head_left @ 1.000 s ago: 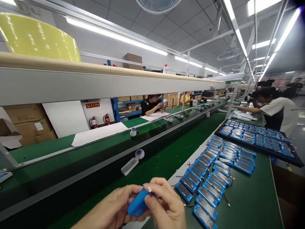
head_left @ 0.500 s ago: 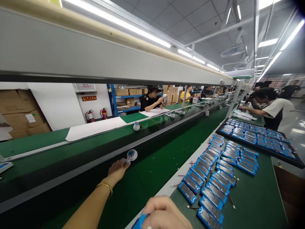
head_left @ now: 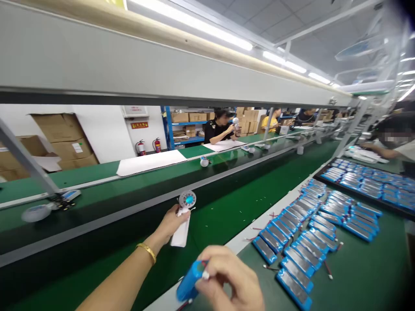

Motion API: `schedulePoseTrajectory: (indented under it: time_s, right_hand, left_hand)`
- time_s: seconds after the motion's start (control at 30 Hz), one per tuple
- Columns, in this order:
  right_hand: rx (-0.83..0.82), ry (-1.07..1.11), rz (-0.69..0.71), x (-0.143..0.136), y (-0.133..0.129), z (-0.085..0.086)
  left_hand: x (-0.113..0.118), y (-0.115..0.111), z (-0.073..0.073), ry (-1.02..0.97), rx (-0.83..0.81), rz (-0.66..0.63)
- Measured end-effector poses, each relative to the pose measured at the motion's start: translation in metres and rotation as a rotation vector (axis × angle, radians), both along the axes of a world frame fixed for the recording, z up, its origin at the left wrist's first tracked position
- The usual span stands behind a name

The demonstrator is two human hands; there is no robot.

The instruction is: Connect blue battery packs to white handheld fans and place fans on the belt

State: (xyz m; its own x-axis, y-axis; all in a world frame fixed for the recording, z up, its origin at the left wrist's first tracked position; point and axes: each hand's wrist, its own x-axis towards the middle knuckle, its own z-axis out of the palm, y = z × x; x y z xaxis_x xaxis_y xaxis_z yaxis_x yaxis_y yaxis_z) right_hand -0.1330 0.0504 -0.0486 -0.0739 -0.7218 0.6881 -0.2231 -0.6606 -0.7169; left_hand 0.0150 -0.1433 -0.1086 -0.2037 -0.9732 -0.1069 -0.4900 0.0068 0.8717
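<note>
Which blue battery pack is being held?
The blue battery pack in the right hand, at bottom centre; the other packs lie on the green tabletop or in the black tray.

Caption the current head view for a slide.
Left hand grips a round-headed white device while the right hand holds a blue battery near rows of similar batteries.

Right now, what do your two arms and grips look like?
My left forearm has no sleeve showing, and a gold-coloured bracelet circles the wrist. The left grip and right grip wear no gloves. My right forearm is out of view.
</note>
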Motion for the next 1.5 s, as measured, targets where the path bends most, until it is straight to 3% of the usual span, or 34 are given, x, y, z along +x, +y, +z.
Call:
schedulePoseTrajectory:
  time_s: [0.17,0.33,0.6,0.83,0.97,1.07,1.17,1.33,1.5]
  right_hand:
    - [0.116,-0.095,0.002,-0.007,-0.002,-0.007]
    - [0.159,-0.057,0.086,0.004,0.002,-0.011]
    - [0.168,0.012,0.176,0.029,0.018,-0.016]
    - [-0.052,0.136,0.068,0.043,0.013,-0.021]
    - [-0.073,0.199,0.06,0.058,0.01,-0.023]
    - [0.058,0.256,0.161,0.068,0.007,-0.03]
    - [0.257,0.31,0.238,0.065,0.004,-0.041]
    - [0.465,0.468,0.091,0.015,-0.019,-0.066]
    - [0.645,0.693,-0.143,-0.04,-0.059,-0.088]
  left_hand:
    - [0.003,0.08,0.041,0.372,0.107,-0.125]
    - [0.007,0.134,0.07,0.654,0.222,-0.126]
    - [0.02,0.179,0.087,0.778,0.224,-0.089]
    - [0.022,0.202,0.093,0.927,0.204,0.021]
    - [0.035,0.202,0.085,0.888,0.208,0.098]
    - [0.055,0.187,0.069,0.737,0.224,0.153]
    - [0.084,0.157,0.05,0.517,0.203,0.268]
    - [0.144,0.106,0.018,0.222,0.206,0.507]
    - [0.2,0.083,-0.009,-0.182,0.11,0.642]
